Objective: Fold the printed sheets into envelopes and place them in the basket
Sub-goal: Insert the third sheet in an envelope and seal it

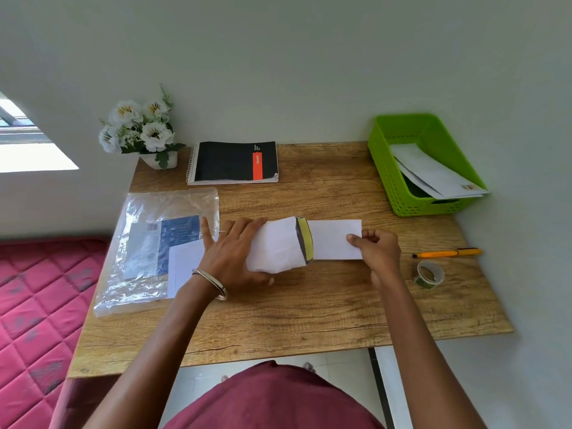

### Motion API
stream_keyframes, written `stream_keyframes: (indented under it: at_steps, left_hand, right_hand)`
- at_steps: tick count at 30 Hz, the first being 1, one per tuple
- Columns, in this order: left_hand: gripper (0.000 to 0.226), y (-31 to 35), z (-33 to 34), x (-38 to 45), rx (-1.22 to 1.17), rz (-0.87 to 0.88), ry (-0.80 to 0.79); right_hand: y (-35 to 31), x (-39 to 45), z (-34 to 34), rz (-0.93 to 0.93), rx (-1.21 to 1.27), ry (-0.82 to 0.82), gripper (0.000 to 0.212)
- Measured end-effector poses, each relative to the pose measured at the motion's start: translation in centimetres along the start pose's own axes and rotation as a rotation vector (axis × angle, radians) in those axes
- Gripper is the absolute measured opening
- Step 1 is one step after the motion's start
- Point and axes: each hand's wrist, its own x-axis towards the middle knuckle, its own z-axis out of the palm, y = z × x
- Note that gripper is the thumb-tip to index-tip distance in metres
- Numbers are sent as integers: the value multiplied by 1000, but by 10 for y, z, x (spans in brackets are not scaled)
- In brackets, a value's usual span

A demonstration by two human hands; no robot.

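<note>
A white printed sheet (pixel 332 239) lies across the middle of the wooden table (pixel 309 311), its left part curled over toward the right so that a yellow and dark printed edge shows. My left hand (pixel 235 252) holds the curled left part, fingers over the top and thumb underneath. My right hand (pixel 377 247) pinches the sheet's right end against the table. A green basket (pixel 396 178) stands at the back right with folded white envelopes (pixel 433 171) inside it.
A clear plastic sleeve of more sheets (pixel 154 243) lies at the left. A black notebook (pixel 233 162) and white flowers in a pot (pixel 142 131) stand at the back. An orange pen (pixel 448 252) and a tape roll (pixel 428 274) lie to the right. A red mattress (pixel 40 305) is beside the table.
</note>
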Motion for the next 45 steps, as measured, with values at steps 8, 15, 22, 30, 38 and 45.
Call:
stream_keyframes:
  at_steps: [8,15,22,30,38,45]
  left_hand:
    - [110,-2,2,3,30,-32,-20]
    - [111,-3,4,2,68,-122,-37]
    - [111,-7,3,-1,-1,-222,-32]
    - [110,-3,5,-4,-59,-247,-12]
    - [105,-2,5,-10,-96,-265,7]
    - [106,-3,6,-12,-92,-273,7]
  right_hand:
    - [-9,-6,-34,-102,179,-90,45]
    - [-10,-10,-49,-193,212,-27,34]
    - [-8,-21,-65,-177,530,-78,26]
    - [5,-25,-60,-182,350,-88,28]
    - [6,-24,-63,-149,363,-82,29]
    - [6,-26,-65,-160,335,-75,28]
